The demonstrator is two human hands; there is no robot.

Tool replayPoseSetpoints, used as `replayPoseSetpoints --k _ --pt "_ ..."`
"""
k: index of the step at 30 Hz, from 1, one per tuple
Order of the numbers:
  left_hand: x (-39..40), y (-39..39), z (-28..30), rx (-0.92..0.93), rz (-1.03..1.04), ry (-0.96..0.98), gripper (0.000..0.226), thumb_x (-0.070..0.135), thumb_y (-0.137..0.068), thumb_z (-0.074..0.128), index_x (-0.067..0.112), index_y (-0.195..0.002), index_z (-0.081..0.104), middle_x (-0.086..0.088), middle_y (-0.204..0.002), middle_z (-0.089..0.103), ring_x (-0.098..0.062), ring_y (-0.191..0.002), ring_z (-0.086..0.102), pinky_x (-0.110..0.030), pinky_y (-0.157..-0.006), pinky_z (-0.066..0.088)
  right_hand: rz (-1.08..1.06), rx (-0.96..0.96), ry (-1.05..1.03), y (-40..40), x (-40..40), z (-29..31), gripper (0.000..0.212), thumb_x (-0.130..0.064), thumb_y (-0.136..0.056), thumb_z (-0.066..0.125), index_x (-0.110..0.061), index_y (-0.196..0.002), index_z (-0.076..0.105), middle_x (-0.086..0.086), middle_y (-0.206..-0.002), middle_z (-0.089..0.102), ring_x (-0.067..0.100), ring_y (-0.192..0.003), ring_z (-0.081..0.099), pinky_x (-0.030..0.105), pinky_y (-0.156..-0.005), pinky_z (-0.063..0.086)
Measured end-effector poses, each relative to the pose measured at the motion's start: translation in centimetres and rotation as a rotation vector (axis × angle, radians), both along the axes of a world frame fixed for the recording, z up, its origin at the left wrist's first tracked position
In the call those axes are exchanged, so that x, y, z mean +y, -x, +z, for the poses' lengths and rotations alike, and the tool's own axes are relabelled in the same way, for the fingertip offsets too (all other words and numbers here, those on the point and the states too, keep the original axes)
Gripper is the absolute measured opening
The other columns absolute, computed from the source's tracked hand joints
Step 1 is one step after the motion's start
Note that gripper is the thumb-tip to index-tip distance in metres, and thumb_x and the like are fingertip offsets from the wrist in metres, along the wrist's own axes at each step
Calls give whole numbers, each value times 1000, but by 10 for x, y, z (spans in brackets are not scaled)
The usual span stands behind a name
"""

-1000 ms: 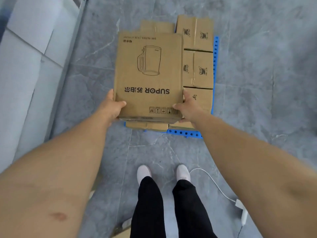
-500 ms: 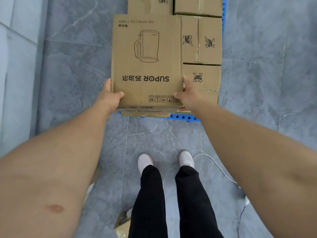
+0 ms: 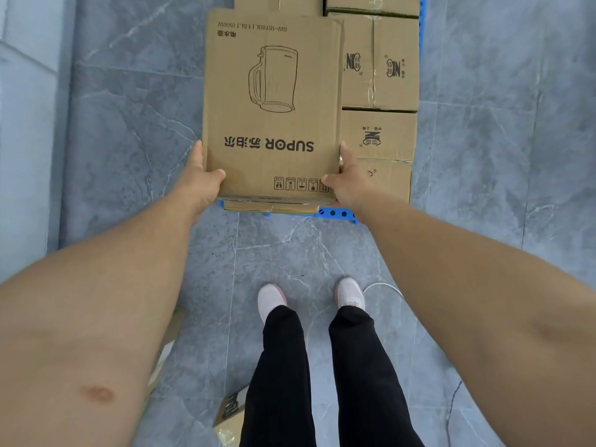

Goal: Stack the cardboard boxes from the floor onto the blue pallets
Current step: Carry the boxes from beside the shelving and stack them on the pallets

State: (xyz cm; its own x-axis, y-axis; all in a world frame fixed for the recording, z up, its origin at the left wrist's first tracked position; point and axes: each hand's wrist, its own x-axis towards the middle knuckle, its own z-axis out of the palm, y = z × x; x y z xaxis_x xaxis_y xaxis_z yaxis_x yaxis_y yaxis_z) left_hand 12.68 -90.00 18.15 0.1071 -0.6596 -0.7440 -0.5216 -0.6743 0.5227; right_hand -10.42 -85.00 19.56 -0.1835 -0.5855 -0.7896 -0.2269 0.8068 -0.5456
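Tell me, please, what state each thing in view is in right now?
SUPOR box: closed, held at both sides above the stacked boxes.
Left hand: gripping the box's left edge.
Right hand: gripping its right edge.
Stacked boxes: taped shut, on the pallet.
Blue pallet: loaded, near edge showing.
White cable: loose on the floor.

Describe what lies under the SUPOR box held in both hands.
Under the SUPOR box, another cardboard box's near edge and the blue pallet peek out. Everything else beneath is covered.

- I get bright, even, cool daylight; shadows are soft.
- Wide-angle stretch swells both forearms (image 3: 96,317) at my frame edges.
- Lower corners look slightly soft, perhaps blur.
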Motion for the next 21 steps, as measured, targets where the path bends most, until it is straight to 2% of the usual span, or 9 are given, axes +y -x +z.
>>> replayPoseSetpoints --k 3,5,8,12,14,17,21 --pt "5 4 5 -69 -49 -28 72 17 -96 43 36 -148 -2 2 -153 25 -25 -132 37 -43 -110 32 22 27 -24 0 1 7 76 -6 -94 48 -31 -149 1 7 -130 50 19 -91 54 26 -67 47" --pt "8 8 11 -107 -97 -36 75 17 -95 43 34 -147 -9 -1 -155 21 -25 -136 32 -35 -110 27 65 90 -14 1 1 16 76 -8 -94 48 -31 -149 1 6 -132 48 17 -89 51 24 -62 41" --pt "11 11 26 -160 -116 -50 78 16 -96 42 33 -146 -14 -6 -158 7 -27 -141 21 -36 -110 24 89 189 18 0 0 39 78 -13 -93 52 -27 -149 1 5 -142 40 22 -111 50 28 -75 38" --pt "14 4 66 -240 -91 12 76 21 -96 44 31 -148 -10 -7 -158 6 -29 -142 18 -39 -111 23 177 243 38 -6 5 81 75 -16 -91 53 -23 -150 6 6 -150 26 25 -128 39 30 -84 37" --pt "14 -2 81 -250 -67 38 74 25 -96 44 31 -148 -8 -7 -158 8 -30 -142 20 -39 -110 25 229 259 38 -10 11 97 73 -17 -91 54 -21 -149 10 8 -149 26 25 -126 40 31 -87 41" --pt "27 -10 115 -260 -20 79 72 29 -96 43 29 -149 -5 -6 -158 10 -30 -141 23 -36 -107 27 297 285 52 -18 23 129 69 -18 -89 54 -19 -148 17 11 -144 30 27 -120 44 41 -96 45" --pt "60 -16 155 -278 39 119 72 34 -95 44 25 -150 -2 -8 -157 13 -30 -142 20 -40 -113 19 385 334 76 -28 37 165 64 -21 -89 51 -17 -146 21 12 -140 34 28 -116 45 42 -93 47"
